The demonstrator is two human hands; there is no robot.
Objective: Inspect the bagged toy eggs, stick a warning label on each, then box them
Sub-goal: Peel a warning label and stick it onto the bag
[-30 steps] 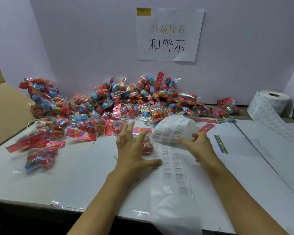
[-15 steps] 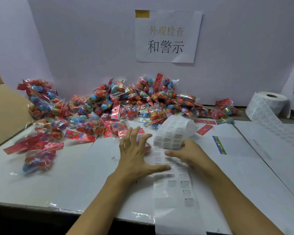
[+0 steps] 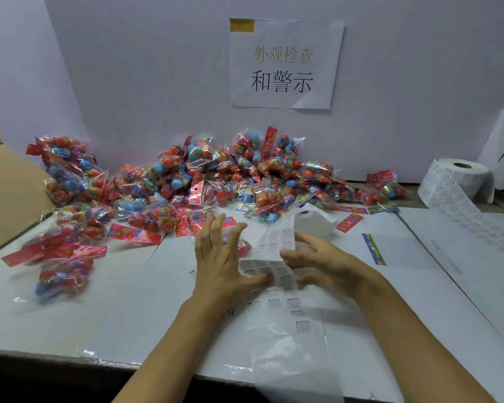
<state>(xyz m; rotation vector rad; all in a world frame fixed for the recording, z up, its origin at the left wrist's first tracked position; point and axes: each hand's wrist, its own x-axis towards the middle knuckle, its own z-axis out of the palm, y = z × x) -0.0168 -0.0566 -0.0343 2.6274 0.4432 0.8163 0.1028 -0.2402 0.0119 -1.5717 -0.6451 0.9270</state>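
While my left hand [image 3: 221, 264] lies flat, fingers spread, pinning the label strip [image 3: 274, 274] to the desk [image 3: 122, 303], my right hand [image 3: 317, 264] pinches its edge — labelling step; next, peel one. Bagged eggs [image 3: 204, 181] wait behind.

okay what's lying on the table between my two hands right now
In the head view, the strip of warning labels runs between the left hand and right hand; both touch it. A bagged toy egg peeks out behind the left fingers.
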